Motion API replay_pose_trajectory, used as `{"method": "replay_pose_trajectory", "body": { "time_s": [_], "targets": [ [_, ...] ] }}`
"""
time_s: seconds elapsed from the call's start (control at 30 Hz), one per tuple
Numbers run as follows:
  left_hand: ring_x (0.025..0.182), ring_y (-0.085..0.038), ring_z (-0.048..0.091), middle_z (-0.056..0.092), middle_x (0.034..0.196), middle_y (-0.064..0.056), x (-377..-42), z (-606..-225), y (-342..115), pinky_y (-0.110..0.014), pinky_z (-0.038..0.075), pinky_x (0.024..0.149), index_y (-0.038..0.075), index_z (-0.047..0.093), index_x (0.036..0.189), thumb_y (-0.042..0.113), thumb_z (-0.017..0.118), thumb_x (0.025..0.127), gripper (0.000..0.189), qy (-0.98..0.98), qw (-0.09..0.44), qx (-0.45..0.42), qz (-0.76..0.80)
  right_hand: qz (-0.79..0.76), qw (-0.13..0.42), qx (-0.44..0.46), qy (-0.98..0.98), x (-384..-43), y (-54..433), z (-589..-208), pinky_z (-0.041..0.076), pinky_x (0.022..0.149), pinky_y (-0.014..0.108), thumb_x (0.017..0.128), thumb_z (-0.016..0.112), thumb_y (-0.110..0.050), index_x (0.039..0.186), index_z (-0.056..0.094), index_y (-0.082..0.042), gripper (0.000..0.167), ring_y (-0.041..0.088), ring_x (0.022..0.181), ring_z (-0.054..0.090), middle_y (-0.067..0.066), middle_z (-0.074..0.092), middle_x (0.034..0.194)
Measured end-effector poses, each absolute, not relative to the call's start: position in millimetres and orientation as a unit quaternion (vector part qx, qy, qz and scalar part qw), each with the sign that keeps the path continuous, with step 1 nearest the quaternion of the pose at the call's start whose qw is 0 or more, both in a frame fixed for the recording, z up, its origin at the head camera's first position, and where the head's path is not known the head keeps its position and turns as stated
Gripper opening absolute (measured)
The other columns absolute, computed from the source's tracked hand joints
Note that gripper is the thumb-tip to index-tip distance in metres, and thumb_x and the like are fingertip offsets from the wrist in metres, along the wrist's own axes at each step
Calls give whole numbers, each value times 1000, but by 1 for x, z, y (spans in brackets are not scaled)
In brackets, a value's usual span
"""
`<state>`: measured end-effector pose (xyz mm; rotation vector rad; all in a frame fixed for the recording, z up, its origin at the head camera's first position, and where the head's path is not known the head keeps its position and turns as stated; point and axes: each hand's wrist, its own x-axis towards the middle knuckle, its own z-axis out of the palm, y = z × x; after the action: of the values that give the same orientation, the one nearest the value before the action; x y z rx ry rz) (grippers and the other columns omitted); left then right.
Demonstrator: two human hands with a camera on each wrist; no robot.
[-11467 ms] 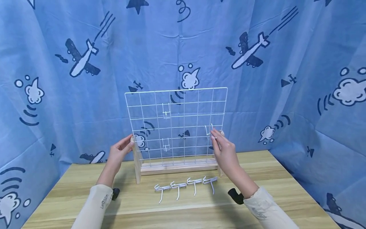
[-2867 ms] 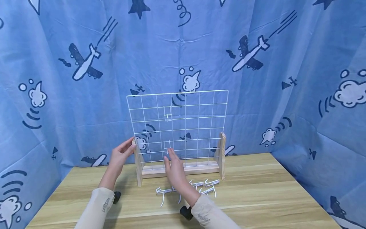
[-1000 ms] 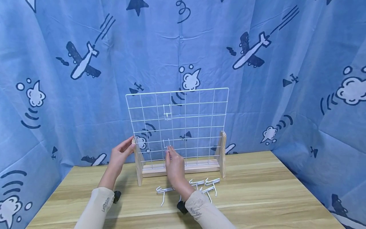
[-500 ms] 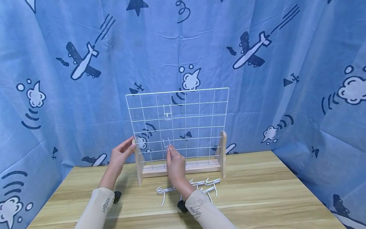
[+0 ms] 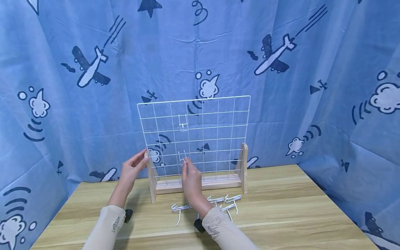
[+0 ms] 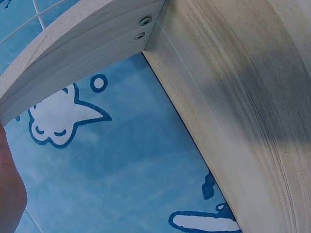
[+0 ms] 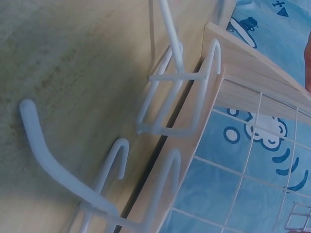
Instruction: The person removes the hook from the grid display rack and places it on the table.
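A white wire grid panel (image 5: 193, 100) stands upright in a wooden stand (image 5: 200, 186). My left hand (image 5: 128, 175) pinches the top of the stand's left post (image 6: 73, 60), thumb in front. At the lower left of the grid, my right hand (image 5: 192, 182) pinches a white wire hook (image 5: 182, 160) between thumb and fingers; its two prongs rise above the fingertips and overlap the wires. Higher up, another hook (image 5: 182, 125) hangs on the grid.
Several more white hooks (image 5: 231, 199) lie on the wood-grain table (image 5: 281, 201) before the stand, one partly behind my right wrist. Two loom close in the right wrist view, one hook (image 7: 48, 170) with its arm raised. A blue printed curtain (image 5: 200, 52) surrounds the table.
Earlier my right hand held a hook at the grid's right side; that side is bare, and more hooks lie on the table. It then moved left and grasped the lower hook. My left hand stayed.
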<state>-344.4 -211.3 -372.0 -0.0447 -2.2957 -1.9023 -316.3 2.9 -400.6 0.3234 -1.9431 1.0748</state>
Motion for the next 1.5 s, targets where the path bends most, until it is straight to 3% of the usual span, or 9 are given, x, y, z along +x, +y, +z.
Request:
{"method": "replay_pose_trajectory", "body": {
  "time_s": [0.23,1.1,1.5],
  "targets": [
    [124,-19,52,51,142,-6,-344,-372,-211,-25,49,96,17,47,143,40,64,91,59,-765,80,-17,-639,438,439,143,-771,-317,3,-400,54,87,41,94,58,-1,110,65,10,21,39,104,63,29,64,111],
    [121,-14,53,51,142,-6,-343,-371,-211,-22,50,95,17,47,143,40,65,91,59,-765,80,-19,-639,433,474,165,-748,-320,9,-395,56,83,34,92,61,1,108,67,8,19,34,98,67,26,66,108],
    [125,-17,51,49,143,-6,-344,-372,-212,-23,49,96,17,46,144,40,65,91,61,-764,77,-19,-640,418,480,189,-748,-312,21,-384,56,83,32,91,62,1,107,67,7,18,32,95,68,22,68,108]
  ]
}}
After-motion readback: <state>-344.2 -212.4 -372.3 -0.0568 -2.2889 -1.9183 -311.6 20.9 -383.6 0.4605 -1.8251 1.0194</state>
